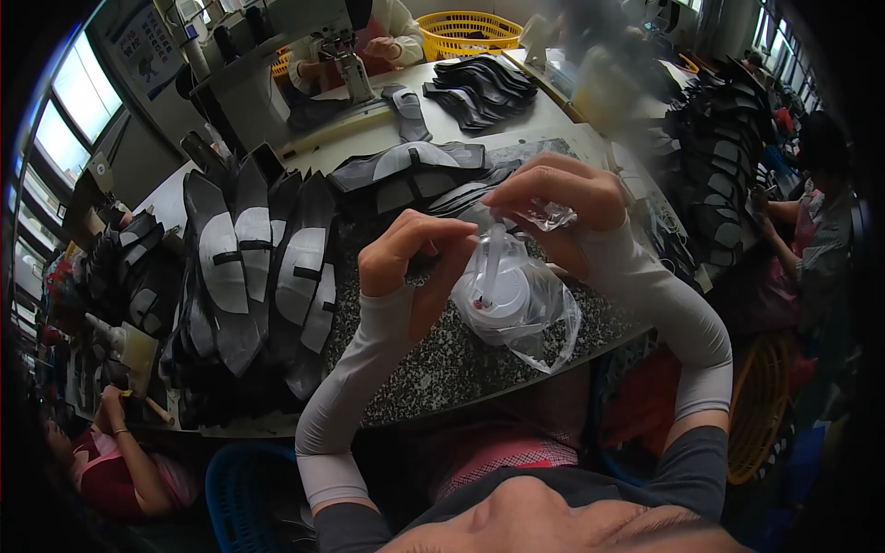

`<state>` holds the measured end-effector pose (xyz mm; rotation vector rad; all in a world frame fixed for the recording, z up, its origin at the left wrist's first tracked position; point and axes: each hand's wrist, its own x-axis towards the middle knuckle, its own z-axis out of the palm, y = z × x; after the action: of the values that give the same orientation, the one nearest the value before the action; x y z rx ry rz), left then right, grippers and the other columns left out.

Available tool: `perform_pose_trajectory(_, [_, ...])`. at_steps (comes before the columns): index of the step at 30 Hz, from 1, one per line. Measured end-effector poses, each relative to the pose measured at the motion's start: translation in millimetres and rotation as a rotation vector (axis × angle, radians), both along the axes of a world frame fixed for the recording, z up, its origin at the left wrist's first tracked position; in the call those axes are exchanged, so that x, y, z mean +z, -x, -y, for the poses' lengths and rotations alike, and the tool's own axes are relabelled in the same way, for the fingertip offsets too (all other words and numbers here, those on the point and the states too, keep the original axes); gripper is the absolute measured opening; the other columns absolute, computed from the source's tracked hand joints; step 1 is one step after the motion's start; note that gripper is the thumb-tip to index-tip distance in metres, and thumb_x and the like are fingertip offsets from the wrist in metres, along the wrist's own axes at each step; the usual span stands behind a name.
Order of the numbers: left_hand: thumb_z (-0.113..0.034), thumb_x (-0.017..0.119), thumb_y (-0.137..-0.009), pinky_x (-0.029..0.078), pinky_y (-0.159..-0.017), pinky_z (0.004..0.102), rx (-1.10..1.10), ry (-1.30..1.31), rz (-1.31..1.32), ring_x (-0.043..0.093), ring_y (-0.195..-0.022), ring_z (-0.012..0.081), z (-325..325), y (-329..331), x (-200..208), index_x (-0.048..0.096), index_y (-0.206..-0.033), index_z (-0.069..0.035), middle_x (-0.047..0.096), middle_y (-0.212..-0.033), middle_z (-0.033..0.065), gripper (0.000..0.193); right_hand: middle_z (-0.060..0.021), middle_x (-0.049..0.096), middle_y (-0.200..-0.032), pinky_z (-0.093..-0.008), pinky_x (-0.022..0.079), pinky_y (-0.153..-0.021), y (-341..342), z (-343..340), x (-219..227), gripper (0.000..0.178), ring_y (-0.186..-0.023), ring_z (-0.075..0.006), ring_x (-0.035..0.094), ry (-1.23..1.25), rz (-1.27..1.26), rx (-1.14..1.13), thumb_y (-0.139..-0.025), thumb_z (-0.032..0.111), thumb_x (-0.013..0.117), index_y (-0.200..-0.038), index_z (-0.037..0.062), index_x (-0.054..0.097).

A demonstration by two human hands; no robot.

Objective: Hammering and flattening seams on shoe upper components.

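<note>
A lidded cup [505, 293] stands inside a clear plastic bag [556, 327] on the speckled table in front of me. A pale translucent strip [495, 253], perhaps a straw or a twisted bag handle, rises from the lid. My left hand [406, 253] is left of the cup, thumb and fingers closed in a pinch; whatever is between the tips is too small to tell. Above the cup, my right hand [576, 198] is curled closed around crumpled clear plastic [553, 217]. Both forearms wear light grey sleeves.
Stacks of black-and-grey cut pieces [244, 249] lie to the left, with more [410, 166] behind the cup. Across the table a person works at a sewing machine [353, 74]. A yellow basket [468, 35] stands at the back; a blue basket [244, 498] is low left.
</note>
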<state>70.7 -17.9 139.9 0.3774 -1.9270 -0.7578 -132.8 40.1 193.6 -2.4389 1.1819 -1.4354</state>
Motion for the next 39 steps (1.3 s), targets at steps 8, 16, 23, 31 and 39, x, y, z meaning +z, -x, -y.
perform_pose_trajectory(8, [-0.025, 0.055, -0.099, 0.044, -0.074, 0.0237, -0.033, -0.171, -0.124, 0.059, -0.081, 0.0093, 8, 13, 10, 0.063, -0.116, -0.005, 0.067, -0.089, 0.0038, 0.028, -0.0075, 0.068, -0.092, -0.0245, 0.051, -0.068, 2, 8, 19, 0.021, -0.081, -0.0129, 0.065, 0.048, 0.098, 0.042, -0.081, -0.002, 0.072, -0.101, 0.0065, 0.071])
perform_pose_trajectory(16, [-0.033, 0.042, -0.104, 0.041, -0.084, 0.0230, -0.121, -0.475, 0.036, 0.051, -0.092, 0.0090, 16, -10, -28, 0.057, -0.126, -0.005, 0.062, -0.103, 0.0047, 0.039, -0.0060, 0.070, -0.101, -0.0221, 0.049, -0.067, 31, 0, 33, 0.012, -0.084, -0.0098, 0.065, 0.209, 0.449, 0.023, -0.090, 0.009, 0.069, -0.101, 0.0049, 0.071])
perform_pose_trajectory(23, [-0.045, 0.043, -0.102, 0.042, -0.086, 0.0263, -0.188, -0.427, 0.027, 0.053, -0.097, 0.0120, 13, -2, -31, 0.055, -0.128, -0.005, 0.061, -0.110, 0.0072, 0.049, -0.0039, 0.057, -0.086, -0.0257, 0.043, -0.080, 36, -28, 36, 0.006, -0.081, -0.0121, 0.054, 0.040, 0.769, -0.031, -0.091, 0.001, 0.053, -0.097, 0.0043, 0.054])
perform_pose_trajectory(31, [-0.008, 0.046, -0.084, 0.040, -0.087, 0.0272, -0.249, -0.395, 0.075, 0.051, -0.103, 0.0134, 20, -13, -30, 0.055, -0.128, -0.007, 0.058, -0.112, 0.0067, 0.045, 0.0081, 0.042, -0.063, -0.0188, 0.026, -0.050, 18, -48, -16, 0.013, -0.056, 0.0000, 0.036, -0.509, 0.208, -0.161, -0.093, 0.019, 0.063, -0.092, 0.0063, 0.060])
perform_pose_trajectory(39, [-0.013, 0.082, -0.066, 0.031, -0.110, 0.0438, -0.467, -0.193, 0.495, 0.030, -0.140, 0.0298, 49, -22, -108, 0.011, -0.154, -0.014, 0.022, -0.154, 0.0112, 0.113, 0.0116, 0.034, -0.056, -0.0198, 0.021, -0.049, 65, -75, -100, 0.014, -0.052, 0.0009, 0.026, -0.481, 0.444, -0.423, -0.081, 0.004, 0.073, -0.091, 0.0069, 0.064])
